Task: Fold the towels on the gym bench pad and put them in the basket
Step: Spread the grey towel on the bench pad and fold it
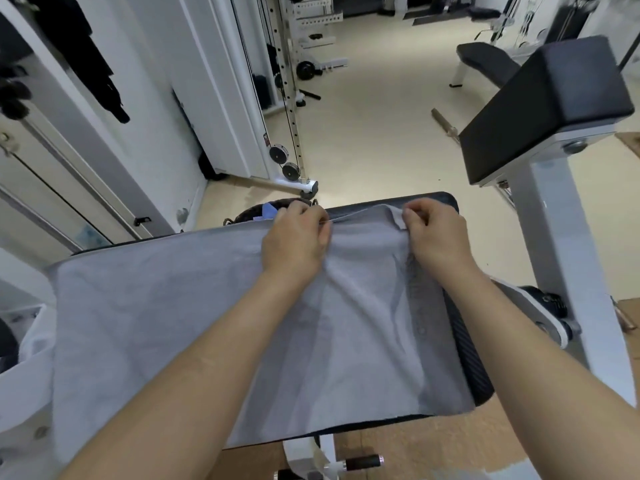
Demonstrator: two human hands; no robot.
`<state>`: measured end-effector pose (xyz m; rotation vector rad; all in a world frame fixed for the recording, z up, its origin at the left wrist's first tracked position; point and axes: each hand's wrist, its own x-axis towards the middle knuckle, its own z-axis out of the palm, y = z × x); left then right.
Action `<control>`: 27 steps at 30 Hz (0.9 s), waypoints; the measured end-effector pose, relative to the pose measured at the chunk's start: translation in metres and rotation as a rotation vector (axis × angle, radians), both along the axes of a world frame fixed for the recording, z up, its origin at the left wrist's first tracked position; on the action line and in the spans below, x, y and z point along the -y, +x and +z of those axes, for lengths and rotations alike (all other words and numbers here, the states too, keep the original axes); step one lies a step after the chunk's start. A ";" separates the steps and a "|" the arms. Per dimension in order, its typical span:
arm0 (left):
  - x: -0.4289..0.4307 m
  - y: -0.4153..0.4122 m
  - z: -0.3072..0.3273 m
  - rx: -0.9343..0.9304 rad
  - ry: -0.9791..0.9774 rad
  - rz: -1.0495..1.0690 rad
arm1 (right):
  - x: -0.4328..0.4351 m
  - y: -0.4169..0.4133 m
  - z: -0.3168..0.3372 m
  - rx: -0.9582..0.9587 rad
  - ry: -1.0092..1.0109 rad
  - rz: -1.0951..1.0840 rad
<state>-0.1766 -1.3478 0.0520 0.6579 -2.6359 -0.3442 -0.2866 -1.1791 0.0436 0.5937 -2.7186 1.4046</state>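
Observation:
A large grey towel (pixel 166 306) lies spread over the black gym bench pad (pixel 467 358), covering most of it. My left hand (pixel 294 240) pinches the towel's far edge near the middle. My right hand (pixel 434 233) grips the towel's far right corner, which is lifted and wrinkled. Behind the pad's far edge, a dark woven basket (pixel 249 213) is partly hidden; something blue (pixel 268 211) lies inside it.
A second black pad (pixel 547 109) on a white steel frame (pixel 554 271) stands close on the right. A cable machine (pixel 291 98) and a flat bench (pixel 485 60) stand farther back on the beige floor. White cloth (pixel 24 368) hangs at the left.

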 end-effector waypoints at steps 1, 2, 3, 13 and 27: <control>0.002 -0.005 0.002 -0.013 -0.005 0.012 | 0.002 -0.007 0.003 -0.024 0.012 -0.010; 0.005 -0.010 0.003 -0.025 -0.007 0.015 | 0.003 -0.013 0.005 -0.040 0.025 -0.015; 0.008 -0.015 0.003 -0.037 -0.008 0.014 | 0.005 -0.017 0.006 -0.043 0.030 -0.003; 0.010 -0.027 -0.007 -0.239 -0.023 -0.046 | 0.004 -0.031 -0.006 -0.162 0.115 -0.039; -0.104 0.026 -0.043 -0.147 -0.080 -0.340 | -0.035 -0.012 -0.003 -0.060 0.107 -0.053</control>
